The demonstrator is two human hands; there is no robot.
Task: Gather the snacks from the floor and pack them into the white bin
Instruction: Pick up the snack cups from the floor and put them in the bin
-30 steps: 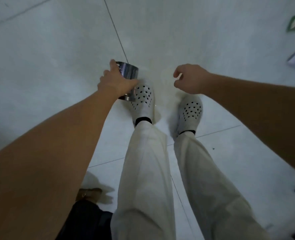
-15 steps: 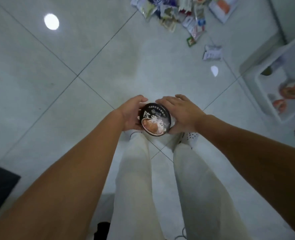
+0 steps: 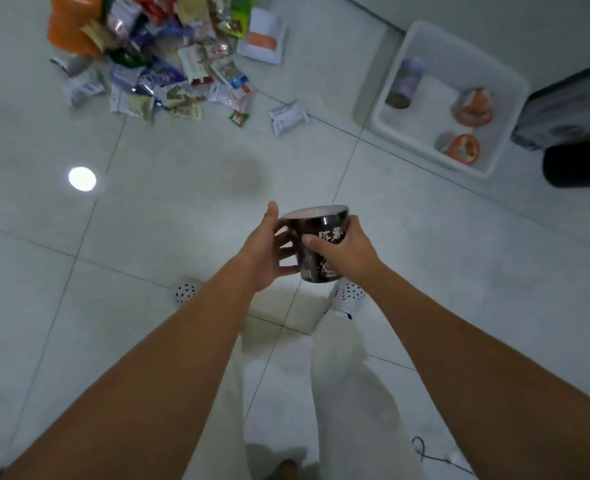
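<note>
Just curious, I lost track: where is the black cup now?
Head view, centre: the black cup is held between the left hand and right hand, above the floor, lower-left of the white bin.

- black cup (image 3: 321, 221) — large white chinese characters on its side, partly covered by the right hand (image 3: 349, 254); not surely readable
- snack wrappers (image 3: 155, 64) on the floor — print too blurred to read
</note>
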